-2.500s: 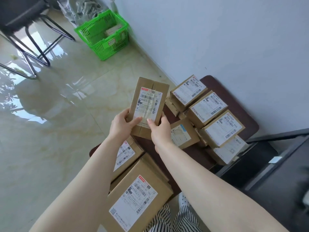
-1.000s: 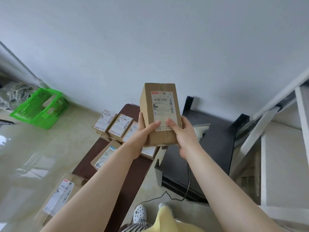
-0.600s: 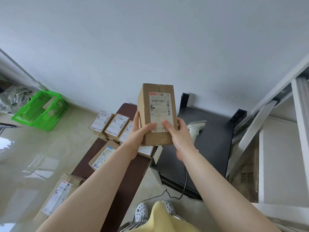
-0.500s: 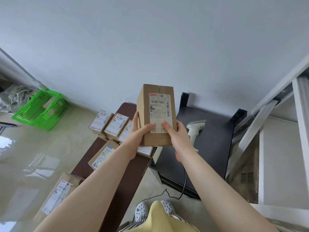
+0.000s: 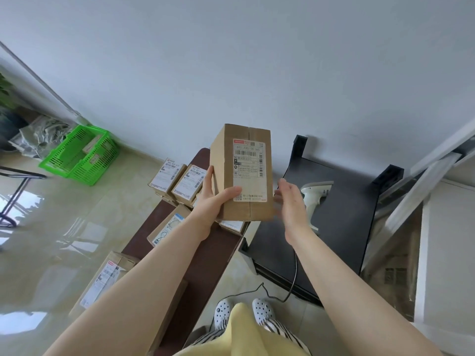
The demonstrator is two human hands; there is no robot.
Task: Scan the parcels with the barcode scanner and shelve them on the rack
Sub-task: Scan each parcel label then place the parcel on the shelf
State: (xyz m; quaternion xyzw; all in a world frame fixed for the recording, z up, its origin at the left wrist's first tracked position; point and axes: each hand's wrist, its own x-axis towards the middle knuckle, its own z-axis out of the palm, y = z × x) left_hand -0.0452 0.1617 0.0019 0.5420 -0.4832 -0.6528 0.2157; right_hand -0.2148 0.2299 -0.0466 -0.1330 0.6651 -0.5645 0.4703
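Now the right hand (image 5: 289, 201) has let go of the parcel (image 5: 243, 173): half a second ago it was clamped on the box's lower right corner together with the other hand, and here it sits just beside that edge, fingers straight and relaxed, holding nothing. The left hand (image 5: 214, 201) alone grips the parcel, thumb across the front face near the bottom of the label and fingers up the left side, keeping it upright at the centre of the frame with the barcode label facing the camera.

Just right of the freed hand, the white barcode scanner (image 5: 314, 199) lies on the black table (image 5: 341, 227), its cable trailing down to the floor. The release most likely means the right hand is going for the scanner, so the scan of this parcel is not yet done.

More labelled parcels (image 5: 177, 181) wait on the brown table (image 5: 205, 255) at centre left, and the white rack (image 5: 437, 181) stands at the right edge.
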